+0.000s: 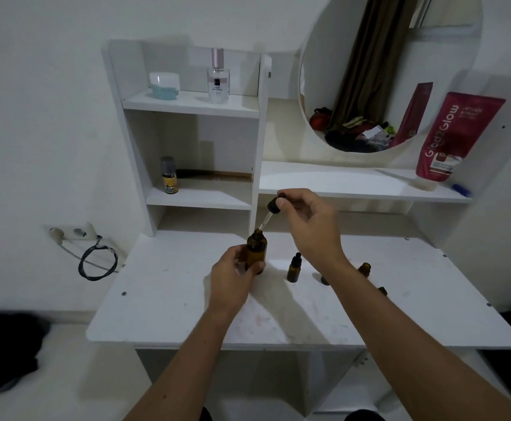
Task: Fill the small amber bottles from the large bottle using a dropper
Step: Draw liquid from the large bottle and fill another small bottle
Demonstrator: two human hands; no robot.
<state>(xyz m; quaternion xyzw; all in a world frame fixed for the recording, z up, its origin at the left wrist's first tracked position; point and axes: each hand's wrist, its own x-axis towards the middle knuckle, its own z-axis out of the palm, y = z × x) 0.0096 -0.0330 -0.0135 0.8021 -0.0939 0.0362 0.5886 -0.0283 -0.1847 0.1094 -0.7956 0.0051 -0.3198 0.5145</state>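
Note:
My left hand [233, 278] grips the large amber bottle [256, 247], which stands upright and uncapped on the white table [169, 299]. My right hand [312, 226] pinches the black bulb of the dropper [271, 212], held tilted with its glass tip at the bottle's mouth. To the right stands a small amber bottle with a black cap [293, 268]. Another small amber bottle [364, 268] shows past my right forearm. Two more small ones are mostly hidden by the arm.
A white shelf unit [193, 107] behind the table holds a jar, a perfume bottle, a small yellow bottle and a comb. A round mirror [369, 71] and a red tube [451, 138] stand at the back right. A socket and cable hang at the left.

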